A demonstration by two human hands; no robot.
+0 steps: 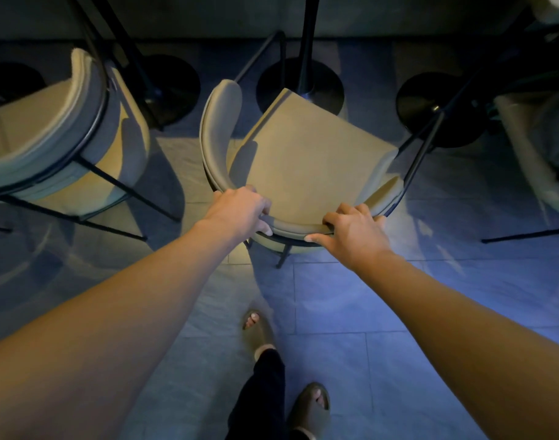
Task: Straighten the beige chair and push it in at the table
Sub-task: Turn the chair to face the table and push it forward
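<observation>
Two bare forearms reach forward from the bottom corners of the view, and below them two feet in olive slide sandals [259, 331] stand on the grey tiled floor [383, 300], one foot ahead of the other, with a dark trouser leg [262, 385] between. The left hand [240, 211] grips the curved backrest of the beige upholstered chair with a black metal frame [306, 154], its fingers curled over the top edge and its thumb below. The right hand [356, 230] grips the same backrest a little further along to the right, fingers hooked over the padded rim and thumb pressed against the outer face. The hands are apart, each clamped on the rail. The chair sits turned at an angle, its square flat seat rotated so that one corner points toward the black round pedestal base of the table [300, 87], which stands just beyond the seat. The backrest is a low padded band that wraps round the back and sides of the seat, carried on thin black rods. To the left stands a second beige chair of the same make [65, 138], close to another black round base [173, 87]. A further black base [430, 106] lies to the right.
</observation>
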